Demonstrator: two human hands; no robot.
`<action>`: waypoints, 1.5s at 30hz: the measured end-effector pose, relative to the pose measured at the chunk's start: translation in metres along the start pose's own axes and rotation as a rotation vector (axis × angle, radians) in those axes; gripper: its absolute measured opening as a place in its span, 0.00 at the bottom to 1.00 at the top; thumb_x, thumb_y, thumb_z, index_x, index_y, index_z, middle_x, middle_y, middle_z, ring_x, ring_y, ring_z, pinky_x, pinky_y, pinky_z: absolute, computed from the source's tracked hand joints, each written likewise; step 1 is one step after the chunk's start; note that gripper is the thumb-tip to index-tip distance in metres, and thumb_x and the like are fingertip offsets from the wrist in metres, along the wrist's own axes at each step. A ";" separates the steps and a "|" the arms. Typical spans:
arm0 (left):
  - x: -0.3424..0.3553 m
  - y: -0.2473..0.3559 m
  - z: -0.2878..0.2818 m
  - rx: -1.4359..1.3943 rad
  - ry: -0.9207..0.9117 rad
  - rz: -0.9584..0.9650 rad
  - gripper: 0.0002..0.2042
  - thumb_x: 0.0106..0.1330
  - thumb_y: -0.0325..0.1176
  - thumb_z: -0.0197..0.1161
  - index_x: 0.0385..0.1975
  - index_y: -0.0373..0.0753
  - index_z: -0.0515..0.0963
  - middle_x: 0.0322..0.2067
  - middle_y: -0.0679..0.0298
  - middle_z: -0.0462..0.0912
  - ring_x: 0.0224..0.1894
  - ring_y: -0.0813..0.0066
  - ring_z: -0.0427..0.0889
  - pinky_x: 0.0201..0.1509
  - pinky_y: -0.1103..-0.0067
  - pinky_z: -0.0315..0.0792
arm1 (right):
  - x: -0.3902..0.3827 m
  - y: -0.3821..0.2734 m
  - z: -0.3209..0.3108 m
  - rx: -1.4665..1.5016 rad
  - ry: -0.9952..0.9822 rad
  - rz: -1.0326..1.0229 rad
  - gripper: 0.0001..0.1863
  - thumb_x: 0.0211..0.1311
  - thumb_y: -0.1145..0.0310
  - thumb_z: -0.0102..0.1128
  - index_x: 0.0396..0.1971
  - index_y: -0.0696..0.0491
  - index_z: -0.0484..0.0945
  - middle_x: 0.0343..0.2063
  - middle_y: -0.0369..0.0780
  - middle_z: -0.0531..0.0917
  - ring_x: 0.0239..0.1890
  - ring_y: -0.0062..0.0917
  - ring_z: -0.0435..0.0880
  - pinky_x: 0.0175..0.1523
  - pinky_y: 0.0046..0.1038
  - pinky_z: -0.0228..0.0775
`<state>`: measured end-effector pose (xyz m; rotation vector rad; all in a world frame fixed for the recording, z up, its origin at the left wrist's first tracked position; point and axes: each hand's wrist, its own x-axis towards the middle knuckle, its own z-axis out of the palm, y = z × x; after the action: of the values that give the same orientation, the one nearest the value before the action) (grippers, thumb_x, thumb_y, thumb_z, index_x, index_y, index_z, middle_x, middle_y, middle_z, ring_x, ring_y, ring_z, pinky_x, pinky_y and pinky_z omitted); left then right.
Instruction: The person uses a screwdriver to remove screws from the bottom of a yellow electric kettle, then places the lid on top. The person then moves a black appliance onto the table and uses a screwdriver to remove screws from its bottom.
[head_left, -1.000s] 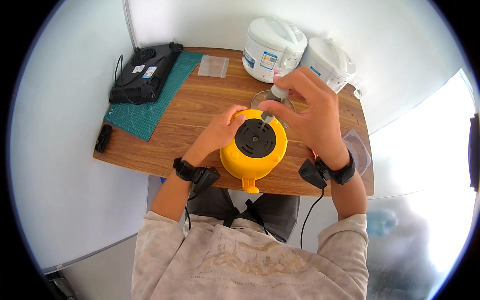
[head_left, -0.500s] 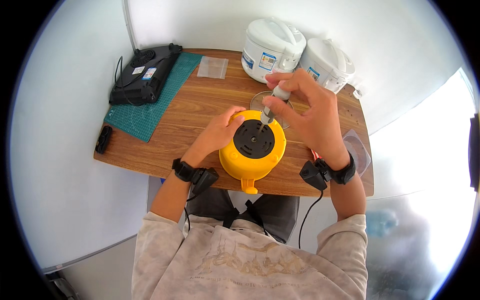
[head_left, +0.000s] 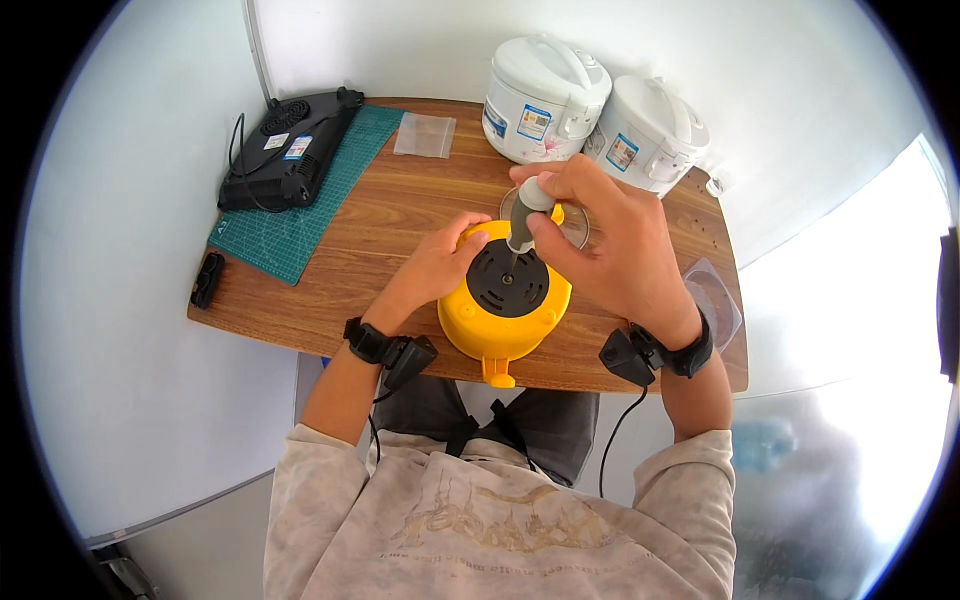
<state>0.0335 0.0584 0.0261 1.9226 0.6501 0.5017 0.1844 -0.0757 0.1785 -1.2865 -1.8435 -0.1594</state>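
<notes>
A yellow electric pot [head_left: 480, 335] lies upside down near the table's front edge, its round black slotted base [head_left: 500, 298] facing up. My left hand [head_left: 440, 258] grips its upper left side, thumb over the edge of the bottom and fingers on the far wall. Pinched between the fingers and thumb of my right hand [head_left: 620, 240] is a grey screwdriver [head_left: 523, 215] with a pale end. It stands nearly upright, its tip down at the middle of the base. Behind my right hand, a clear round lid [head_left: 512, 203] with a yellow knob shows in part.
Two white rice cookers [head_left: 545, 90] stand at the back right. On the left, a black appliance [head_left: 290, 150] with a cord rests on a green cutting mat [head_left: 270, 240]. A clear bag [head_left: 425, 135], a black object [head_left: 207, 280] and a clear plastic piece [head_left: 715, 300] lie about.
My right hand has moved slightly down and brought the screwdriver from a rightward tilt to nearly upright. The left hand and pot have stayed put; the lid's knob now shows.
</notes>
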 end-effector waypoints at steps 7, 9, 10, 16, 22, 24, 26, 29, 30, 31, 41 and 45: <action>0.000 0.002 -0.002 0.002 -0.026 -0.022 0.21 0.78 0.45 0.48 0.61 0.38 0.72 0.51 0.47 0.83 0.53 0.55 0.83 0.58 0.69 0.74 | 0.004 -0.001 -0.007 -0.085 -0.048 -0.034 0.11 0.58 0.74 0.69 0.36 0.55 0.74 0.37 0.42 0.83 0.31 0.39 0.82 0.36 0.30 0.76; 0.000 0.003 -0.003 0.007 -0.040 -0.033 0.21 0.78 0.45 0.48 0.61 0.38 0.72 0.51 0.48 0.83 0.53 0.55 0.83 0.58 0.69 0.74 | 0.005 -0.002 -0.005 -0.036 -0.030 -0.059 0.11 0.58 0.75 0.69 0.36 0.55 0.74 0.38 0.42 0.82 0.30 0.39 0.81 0.35 0.30 0.75; 0.001 0.002 -0.003 0.006 -0.038 -0.031 0.21 0.78 0.45 0.48 0.61 0.38 0.72 0.51 0.48 0.83 0.53 0.55 0.83 0.58 0.69 0.74 | 0.005 -0.001 -0.004 -0.020 -0.032 -0.059 0.11 0.58 0.75 0.68 0.35 0.55 0.73 0.38 0.42 0.81 0.30 0.39 0.81 0.35 0.30 0.75; 0.000 0.001 -0.001 -0.011 -0.025 -0.026 0.21 0.79 0.43 0.49 0.62 0.36 0.70 0.53 0.49 0.81 0.55 0.58 0.81 0.60 0.71 0.73 | 0.008 0.000 -0.005 -0.038 -0.015 -0.038 0.10 0.58 0.77 0.67 0.35 0.54 0.73 0.38 0.41 0.81 0.30 0.38 0.81 0.36 0.30 0.75; 0.001 -0.008 0.001 -0.039 -0.001 0.000 0.20 0.78 0.43 0.49 0.61 0.37 0.72 0.51 0.48 0.83 0.54 0.55 0.82 0.58 0.69 0.74 | 0.001 0.005 -0.004 0.033 -0.129 0.127 0.11 0.58 0.78 0.65 0.38 0.54 0.74 0.37 0.41 0.77 0.32 0.37 0.79 0.36 0.30 0.73; 0.001 -0.008 0.002 -0.040 0.012 0.016 0.20 0.78 0.43 0.49 0.61 0.37 0.72 0.51 0.48 0.83 0.53 0.55 0.83 0.58 0.69 0.74 | 0.000 0.006 -0.002 -0.038 -0.137 0.112 0.11 0.58 0.78 0.64 0.40 0.54 0.73 0.40 0.41 0.77 0.33 0.37 0.80 0.36 0.31 0.74; 0.001 -0.005 0.004 -0.033 0.026 0.053 0.19 0.78 0.42 0.50 0.60 0.36 0.72 0.50 0.47 0.83 0.53 0.55 0.83 0.58 0.69 0.74 | -0.004 0.015 0.007 -0.104 -0.125 0.011 0.13 0.58 0.79 0.62 0.42 0.55 0.73 0.44 0.41 0.79 0.34 0.37 0.81 0.37 0.31 0.74; 0.003 -0.010 0.002 -0.040 0.023 0.077 0.19 0.78 0.42 0.50 0.60 0.36 0.72 0.49 0.47 0.83 0.52 0.55 0.83 0.57 0.69 0.74 | 0.000 0.006 0.002 0.092 -0.175 0.066 0.15 0.59 0.74 0.66 0.45 0.55 0.73 0.43 0.41 0.79 0.34 0.38 0.81 0.37 0.31 0.74; 0.003 -0.010 0.002 -0.040 0.019 0.072 0.19 0.78 0.42 0.50 0.60 0.36 0.72 0.49 0.47 0.84 0.52 0.55 0.83 0.57 0.69 0.74 | 0.000 0.006 0.004 0.101 -0.163 0.055 0.15 0.59 0.74 0.66 0.44 0.55 0.73 0.42 0.41 0.79 0.33 0.38 0.81 0.36 0.32 0.74; 0.002 -0.009 0.002 -0.040 0.014 0.066 0.19 0.78 0.42 0.50 0.60 0.36 0.72 0.49 0.48 0.84 0.52 0.55 0.83 0.57 0.69 0.74 | 0.001 0.006 0.007 0.109 -0.150 0.044 0.14 0.59 0.73 0.66 0.44 0.55 0.73 0.40 0.41 0.79 0.32 0.38 0.80 0.35 0.32 0.74; 0.003 -0.010 0.002 -0.052 0.008 0.026 0.20 0.78 0.43 0.51 0.60 0.37 0.72 0.50 0.47 0.83 0.53 0.55 0.83 0.57 0.69 0.74 | 0.003 -0.002 -0.007 -0.077 -0.244 0.080 0.16 0.60 0.64 0.69 0.39 0.56 0.74 0.36 0.42 0.81 0.26 0.39 0.81 0.30 0.33 0.72; 0.000 -0.005 0.000 -0.035 0.008 0.027 0.20 0.78 0.43 0.50 0.61 0.37 0.72 0.51 0.46 0.83 0.54 0.54 0.82 0.57 0.69 0.74 | 0.003 -0.001 -0.006 0.150 -0.258 0.140 0.20 0.59 0.57 0.72 0.38 0.55 0.73 0.29 0.40 0.81 0.25 0.38 0.80 0.27 0.33 0.70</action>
<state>0.0327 0.0599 0.0214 1.8992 0.6167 0.5350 0.1869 -0.0768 0.1848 -1.3749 -1.9295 0.2269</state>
